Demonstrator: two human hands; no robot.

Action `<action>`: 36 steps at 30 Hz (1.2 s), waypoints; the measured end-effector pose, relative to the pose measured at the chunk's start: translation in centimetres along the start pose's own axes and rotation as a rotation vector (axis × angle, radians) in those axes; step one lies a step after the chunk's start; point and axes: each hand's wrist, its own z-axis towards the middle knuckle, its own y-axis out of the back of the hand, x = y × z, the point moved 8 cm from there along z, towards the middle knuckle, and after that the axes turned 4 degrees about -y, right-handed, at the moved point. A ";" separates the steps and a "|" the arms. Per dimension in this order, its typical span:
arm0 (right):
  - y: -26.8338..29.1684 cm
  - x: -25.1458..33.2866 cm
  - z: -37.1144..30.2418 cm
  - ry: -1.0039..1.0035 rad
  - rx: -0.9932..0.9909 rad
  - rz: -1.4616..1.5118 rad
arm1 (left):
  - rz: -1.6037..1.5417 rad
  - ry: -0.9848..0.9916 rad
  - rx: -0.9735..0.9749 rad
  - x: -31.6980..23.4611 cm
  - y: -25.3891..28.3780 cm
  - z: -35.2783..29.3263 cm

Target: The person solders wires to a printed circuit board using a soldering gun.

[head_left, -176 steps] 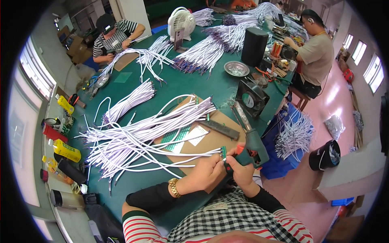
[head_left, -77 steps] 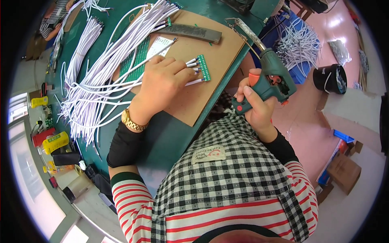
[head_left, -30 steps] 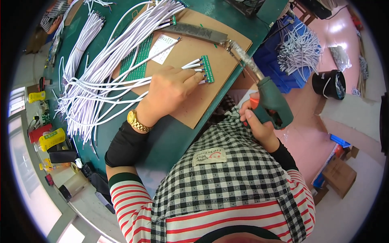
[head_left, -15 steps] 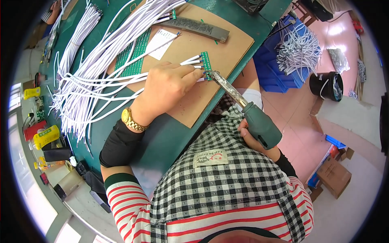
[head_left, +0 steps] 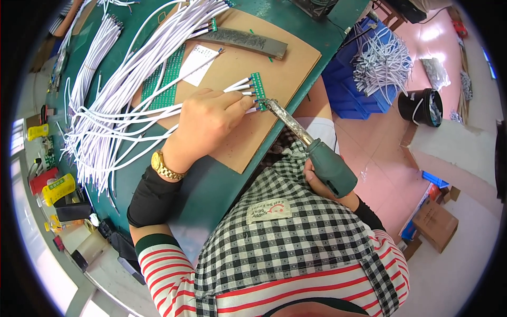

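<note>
My left hand (head_left: 207, 120), a gold watch at its wrist, pinches the end of a white cable against a narrow green circuit board (head_left: 257, 86). Several white cables (head_left: 237, 84) run side by side into the board's left edge. My right hand (head_left: 312, 177) is closed around a soldering iron (head_left: 331, 168) with a dark green handle, which hides most of the fingers. The iron's tip meets the board's near end, just beside my left fingertips. Beneath the board lies a brown cardboard sheet (head_left: 296, 63).
A large bundle of white cables (head_left: 100, 142) spreads over the green table (head_left: 203, 198). Beyond the board lie a flat metal bar (head_left: 243, 41), a white paper (head_left: 198, 66) and a green perforated panel (head_left: 163, 87). Right of the table stand a blue bin (head_left: 346, 100) of cables and a black bucket (head_left: 421, 107).
The whole view has shifted slightly, so everything sits a little further left. Both hands keep their places at the board, and the iron's tip stays at its near end.
</note>
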 end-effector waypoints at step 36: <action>1.7 -0.3 -0.3 -0.066 -0.204 0.724 | 0.080 -0.040 0.052 -1.1 0.5 0.0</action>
